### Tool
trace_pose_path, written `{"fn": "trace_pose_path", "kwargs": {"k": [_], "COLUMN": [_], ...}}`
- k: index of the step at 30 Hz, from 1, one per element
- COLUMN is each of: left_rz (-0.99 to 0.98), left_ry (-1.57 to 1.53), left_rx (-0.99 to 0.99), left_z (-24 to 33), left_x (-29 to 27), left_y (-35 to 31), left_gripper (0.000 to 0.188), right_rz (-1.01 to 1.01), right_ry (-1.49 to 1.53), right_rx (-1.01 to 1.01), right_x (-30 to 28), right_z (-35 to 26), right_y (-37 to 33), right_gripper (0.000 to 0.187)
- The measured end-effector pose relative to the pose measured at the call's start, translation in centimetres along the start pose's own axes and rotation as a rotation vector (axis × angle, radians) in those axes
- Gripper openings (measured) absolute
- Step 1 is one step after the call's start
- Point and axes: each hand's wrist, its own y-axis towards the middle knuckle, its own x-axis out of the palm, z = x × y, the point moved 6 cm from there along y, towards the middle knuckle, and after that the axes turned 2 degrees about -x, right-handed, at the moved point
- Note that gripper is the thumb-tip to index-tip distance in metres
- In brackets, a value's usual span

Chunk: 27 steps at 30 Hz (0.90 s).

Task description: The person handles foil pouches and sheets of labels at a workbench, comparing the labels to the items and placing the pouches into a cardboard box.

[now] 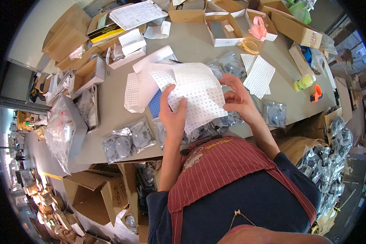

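Note:
A white sheet of small printed stickers (201,93) hangs bent over the table, in front of my apron. My left hand (173,110) is closed on its lower left edge, with the thumb across the front. Beside the right edge, my right hand (240,99) has its fingers curled but apart, and I see nothing held between them. Beneath and beyond the sheet lie a curled translucent sheet (146,91) and a blue sheet (154,105). Clear bags of dark round parts (118,145) rest along the near table edge, several partly hidden under the sticker sheet.
More sticker sheets (259,75) lie at the right, near a bagged part (274,114). A pink-lidded bottle (254,38), a yellow-green bottle (304,82) and an orange tape dispenser (316,93) stand farther out. Open cartons (89,75) line the left and back. A cardboard box (95,195) sits below.

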Motion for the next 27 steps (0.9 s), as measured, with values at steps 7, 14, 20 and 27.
{"fn": "trace_pose_path", "kwargs": {"k": [7, 14, 20, 27], "left_rz": [-0.009, -0.05, -0.046, -0.086], "left_ry": [0.028, -0.012, -0.039, 0.045], "left_rx": [0.088, 0.105, 0.09, 0.089], "left_z": [-0.1, -0.2, -0.1, 0.2], "left_x": [0.3, 0.7, 0.9, 1.2], "left_y": [0.4, 0.4, 0.3, -0.1], "left_gripper": [0.046, 0.047, 0.044, 0.045], "right_rz": [-0.015, 0.036, 0.066, 0.098], "right_ry": [0.002, -0.046, -0.041, -0.018], "right_rx": [0.004, -0.019, -0.025, -0.069], "right_x": [0.1, -0.3, -0.3, -1.0], "right_z": [-0.6, -0.4, -0.6, 0.0], "right_y": [-0.8, -1.1, -1.1, -0.6], "right_gripper": [0.085, 0.083, 0.081, 0.08]}}
